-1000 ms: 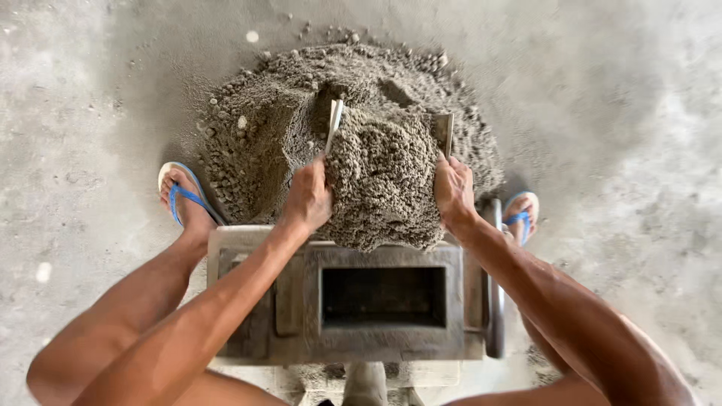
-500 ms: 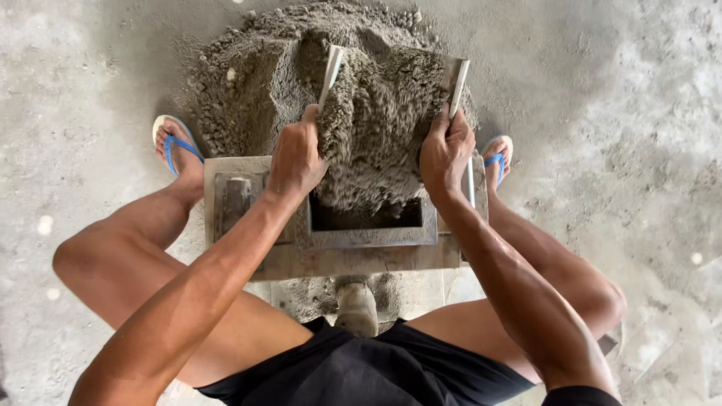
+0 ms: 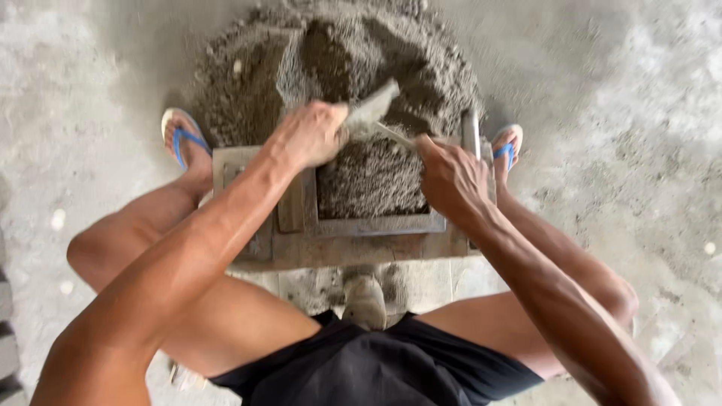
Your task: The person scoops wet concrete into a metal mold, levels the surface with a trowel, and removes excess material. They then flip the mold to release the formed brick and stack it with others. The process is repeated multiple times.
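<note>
2 hands seen: left hand (image 3: 310, 135) closed round 1 flat scraper (image 3: 370, 110), right hand (image 3: 450, 174) closed round another, blurred. Both held over 1 metal mould (image 3: 376, 224), filled w/ grey mix. 1 sand pile (image 3: 338, 60) behind; 2 blue sandals (image 3: 180, 137).

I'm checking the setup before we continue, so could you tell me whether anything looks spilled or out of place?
Nothing stands out. The grey mix lies inside the metal mould, the pile just beyond, and both the left hand and right hand hold flat scrapers.

Rough grey mix (image 3: 372, 177), metal mould (image 3: 376, 225)
</note>
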